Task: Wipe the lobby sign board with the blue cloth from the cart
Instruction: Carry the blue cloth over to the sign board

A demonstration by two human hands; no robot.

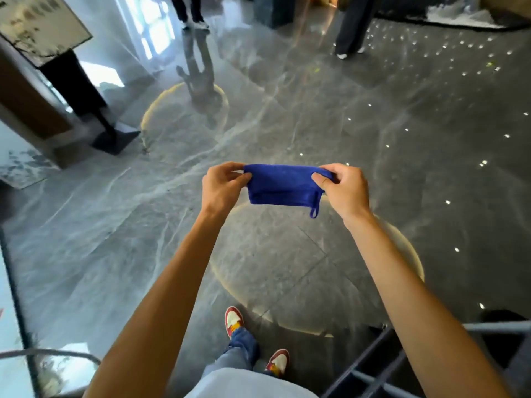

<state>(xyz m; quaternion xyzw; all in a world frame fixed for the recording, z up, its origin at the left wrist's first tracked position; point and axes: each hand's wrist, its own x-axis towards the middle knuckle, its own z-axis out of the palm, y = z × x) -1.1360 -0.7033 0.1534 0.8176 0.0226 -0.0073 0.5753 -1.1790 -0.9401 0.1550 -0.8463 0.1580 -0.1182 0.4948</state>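
Observation:
A blue cloth [283,183], folded into a short band with a small loop hanging from its lower right corner, is stretched between my hands at chest height over the floor. My left hand [222,186] pinches its left end and my right hand [343,188] pinches its right end. The lobby sign board [40,24], a tilted panel with dark print on a black post and square base, stands at the far upper left, well away from the cloth. A grey metal cart frame [402,366] shows at the bottom right, beside my right forearm.
Glossy grey marble floor [287,124] spreads ahead. Two people's legs stand at the top, one near the middle [192,12] and one to the right [352,27]. A wooden counter [26,104] sits at the left, and a glass edge [17,297] runs along the lower left.

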